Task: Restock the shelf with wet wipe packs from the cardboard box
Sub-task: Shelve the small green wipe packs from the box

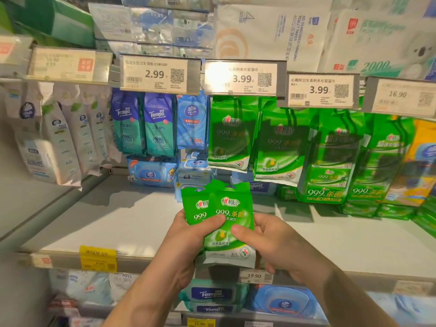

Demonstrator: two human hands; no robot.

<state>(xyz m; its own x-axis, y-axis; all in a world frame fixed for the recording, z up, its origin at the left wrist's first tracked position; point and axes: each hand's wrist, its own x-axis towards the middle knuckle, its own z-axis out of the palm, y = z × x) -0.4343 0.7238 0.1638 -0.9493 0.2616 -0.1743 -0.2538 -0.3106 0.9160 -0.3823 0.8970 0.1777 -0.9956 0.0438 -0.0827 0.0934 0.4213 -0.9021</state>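
Hands meet over the front of a pale shelf (pixel 118 223), holding green wet wipe packs (pixel 226 223) between them. The left hand (pixel 188 241) grips the packs from the left, its thumb pressed across the front of the printed faces and its fingers (pixel 182 214) curled behind. The right hand (pixel 273 244) holds the front pack's right edge, thumb on the face near the middle, the other fingers hidden behind the pack. At least two packs are fanned, one overlapping the other, hang tabs pointing up.

Directly above and behind them, matching green packs (pixel 230 135) hang in rows under a price label reading 3.99 (pixel 241 77). To their left hang blue and teal Tempo packs (pixel 144 126) beneath a 2.99 label (pixel 154 74). Larger green bundles (pixel 330 159) hang at the right.
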